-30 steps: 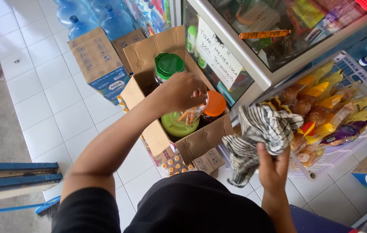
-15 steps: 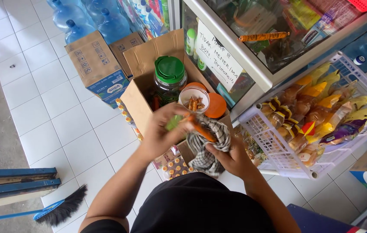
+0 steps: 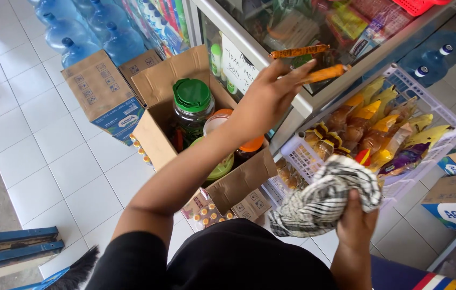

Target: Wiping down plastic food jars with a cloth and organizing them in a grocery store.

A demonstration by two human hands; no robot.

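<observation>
We reach our left hand point(image 3: 268, 102) up and out toward one o'clock, arm stretched across the open cardboard box point(image 3: 155, 137), fingers pinched around an orange stick-shaped packet point(image 3: 323, 73) held just beside the edge of the glass counter point(image 3: 346, 64). A second orange-brown stick point(image 3: 299, 52) lies on that edge at twelve o'clock of the hand. Our right hand point(image 3: 358, 223) sits low at five o'clock, fingers curled tight into a black-and-white striped cloth point(image 3: 324, 196) — bunched against the white plastic basket point(image 3: 426, 91). Our forearm covers part of the jars in the box; only a green-lidded jar point(image 3: 192, 104) shows plainly. The right fingertips are buried in cloth — we cannot see them.
</observation>
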